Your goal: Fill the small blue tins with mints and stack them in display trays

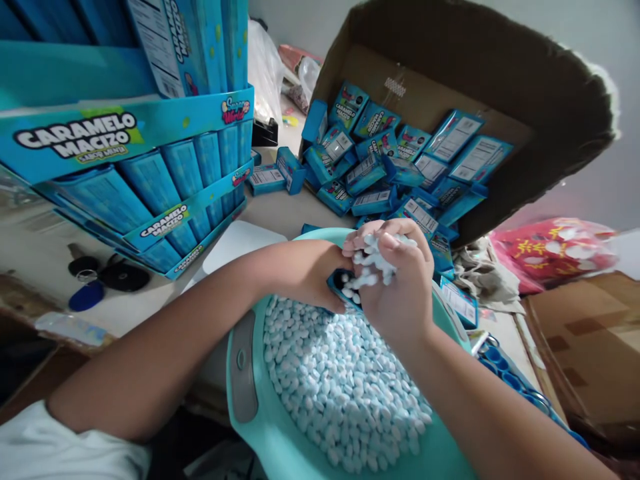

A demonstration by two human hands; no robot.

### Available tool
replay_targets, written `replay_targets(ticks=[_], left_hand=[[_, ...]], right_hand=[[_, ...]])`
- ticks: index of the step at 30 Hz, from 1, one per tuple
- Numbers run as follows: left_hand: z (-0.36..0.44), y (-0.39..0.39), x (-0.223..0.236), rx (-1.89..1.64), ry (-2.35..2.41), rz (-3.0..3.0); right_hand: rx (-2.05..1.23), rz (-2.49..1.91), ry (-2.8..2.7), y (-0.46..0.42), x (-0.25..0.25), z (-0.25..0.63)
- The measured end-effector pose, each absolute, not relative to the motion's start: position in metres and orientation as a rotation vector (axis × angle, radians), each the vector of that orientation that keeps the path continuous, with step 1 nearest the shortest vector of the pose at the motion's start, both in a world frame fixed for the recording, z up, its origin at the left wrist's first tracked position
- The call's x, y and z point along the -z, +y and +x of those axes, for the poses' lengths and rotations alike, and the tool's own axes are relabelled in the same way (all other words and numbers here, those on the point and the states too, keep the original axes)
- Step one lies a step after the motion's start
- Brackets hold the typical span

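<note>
Over a teal tub (243,427) of pale blue and white candies (340,393), both my hands meet. My left hand (320,267) is wrapped round a small blue candy box (345,293), tilted with its open end up toward my right hand. Cupped with its palm turned inward, my right hand (400,287) holds a heap of candies (377,260). Some of them spill from the palm into the mouth of the box. The box's lower part is hidden by my fingers.
A large cardboard carton (545,133) lies on its side, full of loose blue candy boxes (370,170). Stacked display trays (150,127) of boxes stand at left. Keys (85,270) lie on the table, and a red bag (555,253) sits at right.
</note>
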State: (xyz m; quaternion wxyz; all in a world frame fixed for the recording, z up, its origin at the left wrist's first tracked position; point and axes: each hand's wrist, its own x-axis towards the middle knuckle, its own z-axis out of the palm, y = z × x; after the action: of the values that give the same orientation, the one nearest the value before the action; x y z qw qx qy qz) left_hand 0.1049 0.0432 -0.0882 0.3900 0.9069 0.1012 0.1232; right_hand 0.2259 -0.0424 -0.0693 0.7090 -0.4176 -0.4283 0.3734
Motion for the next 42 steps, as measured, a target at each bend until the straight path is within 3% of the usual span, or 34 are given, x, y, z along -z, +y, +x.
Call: replay_targets(ticks=[21,26,31,36,42], left_hand=[[0.105,0.042,0.075,-0.333,0.366,2.192],[0.105,0.043,0.072,-0.383,0.404,2.133],[0.108,0.045,0.076,-0.593,0.487,2.008],[0.11,0.047,0.08,-0.69,0.553,1.965],[0.109,0.049,0.081,-0.651,0.525,1.981]], right_hand=[[-0.862,-0.88,-1.118,-0.046,0.066,0.235],[-0.549,-0.993,-1.239,-0.048,0.06,0.243],[-0.135,-1.448,-1.488,-0.048,0.051,0.265],[-0.098,-1.837,-1.664,-0.051,0.045,0.269],[-0.068,-1.798,-1.751,-0.055,0.047,0.258]])
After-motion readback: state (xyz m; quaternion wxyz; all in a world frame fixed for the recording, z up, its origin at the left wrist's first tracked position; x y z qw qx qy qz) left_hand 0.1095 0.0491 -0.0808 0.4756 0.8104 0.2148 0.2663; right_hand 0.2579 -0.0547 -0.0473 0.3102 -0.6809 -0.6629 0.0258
